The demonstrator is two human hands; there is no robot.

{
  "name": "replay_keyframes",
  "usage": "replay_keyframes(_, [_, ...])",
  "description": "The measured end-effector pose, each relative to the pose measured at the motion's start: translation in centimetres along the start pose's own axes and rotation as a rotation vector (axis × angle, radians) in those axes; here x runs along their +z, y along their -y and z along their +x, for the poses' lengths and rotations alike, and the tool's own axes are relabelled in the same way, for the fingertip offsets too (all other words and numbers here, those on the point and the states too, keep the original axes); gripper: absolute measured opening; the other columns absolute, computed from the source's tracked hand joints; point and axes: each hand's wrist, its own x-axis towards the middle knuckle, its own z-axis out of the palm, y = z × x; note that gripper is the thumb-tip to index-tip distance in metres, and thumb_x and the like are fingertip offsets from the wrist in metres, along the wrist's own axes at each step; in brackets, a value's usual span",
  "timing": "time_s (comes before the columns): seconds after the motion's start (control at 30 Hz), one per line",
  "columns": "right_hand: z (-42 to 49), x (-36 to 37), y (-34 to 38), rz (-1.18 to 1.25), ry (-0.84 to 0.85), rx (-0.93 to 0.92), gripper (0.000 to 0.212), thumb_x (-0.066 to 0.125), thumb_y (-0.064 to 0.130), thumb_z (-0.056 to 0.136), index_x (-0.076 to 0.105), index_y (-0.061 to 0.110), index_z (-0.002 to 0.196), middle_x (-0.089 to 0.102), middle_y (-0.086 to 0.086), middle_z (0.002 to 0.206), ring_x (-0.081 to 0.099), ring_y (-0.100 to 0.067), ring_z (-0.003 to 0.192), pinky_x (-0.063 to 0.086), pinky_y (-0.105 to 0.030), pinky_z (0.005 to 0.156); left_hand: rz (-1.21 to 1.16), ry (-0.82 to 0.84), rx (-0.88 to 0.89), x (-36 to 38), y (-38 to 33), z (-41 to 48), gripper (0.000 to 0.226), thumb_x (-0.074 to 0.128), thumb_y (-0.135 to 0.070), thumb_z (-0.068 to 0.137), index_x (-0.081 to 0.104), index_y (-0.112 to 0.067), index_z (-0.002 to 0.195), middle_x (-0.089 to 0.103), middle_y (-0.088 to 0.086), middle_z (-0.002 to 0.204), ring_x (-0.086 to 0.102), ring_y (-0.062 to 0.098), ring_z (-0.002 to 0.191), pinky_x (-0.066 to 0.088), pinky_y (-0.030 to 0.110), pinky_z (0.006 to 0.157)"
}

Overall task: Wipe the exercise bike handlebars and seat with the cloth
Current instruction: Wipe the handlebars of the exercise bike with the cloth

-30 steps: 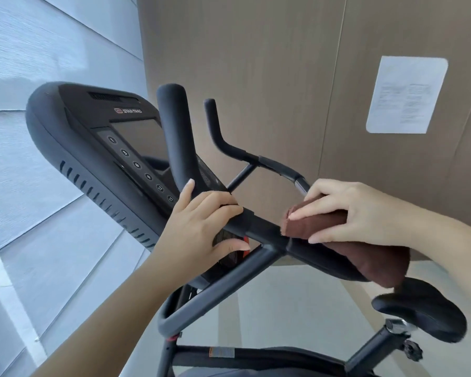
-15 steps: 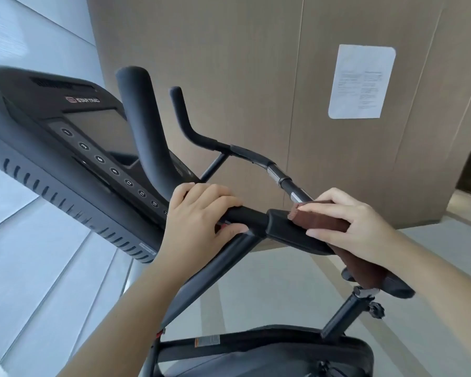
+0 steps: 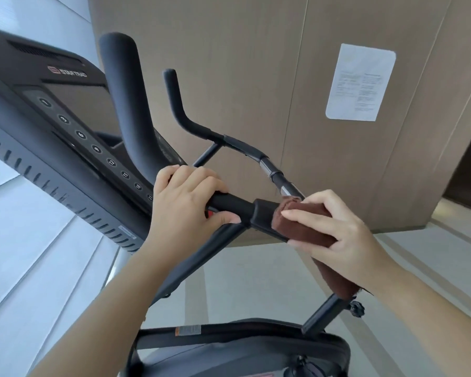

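1. The cloth (image 3: 305, 224) was brown and short-piled, folded into a thick strip. It was wrapped over the padded right section of the handlebars (image 3: 234, 205). Its folded end faced left, and its tail hung down under the right wrist.
2. The right hand (image 3: 335, 229) clasped the cloth against the pad, with the fingers laid over the top and the thumb underneath.
3. The left hand (image 3: 185, 202) gripped the bare black bar just left of centre, fingers curled over it and the thumb tip showing below.
4. Counts: one cloth, two hands, one console (image 3: 52, 137) and one sheet of paper (image 3: 360, 83) on the wood-panelled wall. There were two upturned horns (near horn (image 3: 123, 99) thick, far horn (image 3: 174, 96) thinner).
5. Edges: the cloth's left edge sat on the black pad, a short way from the pad's left end. A stretch of uncovered bar lay between the two hands, which were apart. A chrome section of the far bar (image 3: 283, 186) ran down to just behind the cloth's upper corner.
6. Open room: pale floor (image 3: 256, 281) showed below the bar, between the forearms. The seat post (image 3: 321, 314) rose at lower right, its top hidden behind the cloth's tail and the forearm. The console crowded the left hand on its left side.
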Motion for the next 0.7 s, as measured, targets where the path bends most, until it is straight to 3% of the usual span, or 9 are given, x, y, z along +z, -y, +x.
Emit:
replay_keyframes(0.07, [0.6, 0.6, 0.7, 0.024, -0.075, 0.123, 0.035, 0.066, 0.041, 0.079, 0.064, 0.032, 0.112, 0.049, 0.007, 0.102, 0.052, -0.011, 0.095, 0.037, -0.008, 0.083, 0.011, -0.007, -0.018, 0.1, -0.3, 0.0, 0.045, 0.057, -0.059, 0.068, 0.067, -0.016, 0.079, 0.067, -0.003, 0.086, 0.061, 0.024, 0.082, 0.027, 0.033, 0.087])
replay_keyframes(0.2, [5.3, 3.4, 3.3, -0.177, -0.145, 0.388, 0.032, 0.060, 0.043, 0.084, 0.062, 0.033, 0.114, 0.047, 0.000, 0.102, 0.050, -0.021, 0.090, 0.041, -0.027, 0.072, 0.023, 0.001, -0.058, 0.1, -0.7, 0.1, 0.052, 0.054, -0.062, 0.068, 0.066, -0.012, 0.078, 0.067, 0.001, 0.085, 0.061, 0.027, 0.082, 0.027, 0.036, 0.088])
replay_keyframes(0.27, [5.1, 4.0, 4.1, -0.324, -0.162, 0.352, 0.037, 0.053, 0.046, 0.086, 0.059, 0.030, 0.119, 0.049, -0.005, 0.107, 0.042, -0.020, 0.085, 0.035, -0.026, 0.067, 0.031, 0.007, -0.059, 0.1, -0.7, 0.0, 0.053, 0.055, -0.062, 0.067, 0.065, -0.011, 0.078, 0.067, 0.001, 0.085, 0.061, 0.027, 0.082, 0.027, 0.036, 0.088])
replay_keyframes(0.37, [2.2, 3.0, 4.0, -0.301, -0.180, 0.250, 0.041, 0.050, 0.042, 0.088, 0.053, 0.025, 0.126, 0.048, -0.007, 0.106, 0.041, -0.021, 0.085, 0.033, -0.028, 0.069, 0.022, 0.003, -0.067, 0.3, -0.7, -0.1, 0.049, 0.065, -0.059, 0.064, 0.065, -0.011, 0.078, 0.067, 0.001, 0.084, 0.060, 0.027, 0.083, 0.027, 0.035, 0.088])
replay_keyframes(0.5, [2.0, 4.1, 4.7, -0.355, -0.282, 0.323, 0.037, 0.052, 0.034, 0.089, 0.057, 0.018, 0.123, 0.051, -0.013, 0.102, 0.041, -0.021, 0.084, 0.034, -0.028, 0.068, 0.011, -0.029, -0.062, 0.6, -0.5, -0.1, 0.045, 0.076, -0.050, 0.062, 0.064, -0.010, 0.077, 0.066, 0.003, 0.081, 0.060, 0.029, 0.081, 0.027, 0.035, 0.087])
replay_keyframes(0.6, [3.7, 5.9, 6.2, -0.415, -0.383, 0.364, 0.033, 0.053, 0.033, 0.088, 0.062, 0.018, 0.116, 0.053, -0.013, 0.098, 0.041, -0.021, 0.079, 0.034, -0.026, 0.061, 0.001, -0.076, -0.035, 0.8, -0.2, -0.1, 0.044, 0.068, -0.052, 0.067, 0.063, -0.010, 0.075, 0.066, 0.003, 0.079, 0.060, 0.029, 0.079, 0.027, 0.034, 0.086])
replay_keyframes(0.7, [2.9, 5.7, 5.6, -0.419, -0.400, 0.288, 0.035, 0.048, 0.037, 0.087, 0.063, 0.019, 0.112, 0.054, -0.010, 0.094, 0.048, -0.023, 0.079, 0.034, -0.024, 0.060, -0.003, -0.112, -0.008, 1.1, 0.1, -0.4, 0.044, 0.061, -0.054, 0.070, 0.063, -0.010, 0.075, 0.065, 0.002, 0.079, 0.060, 0.028, 0.078, 0.027, 0.032, 0.087])
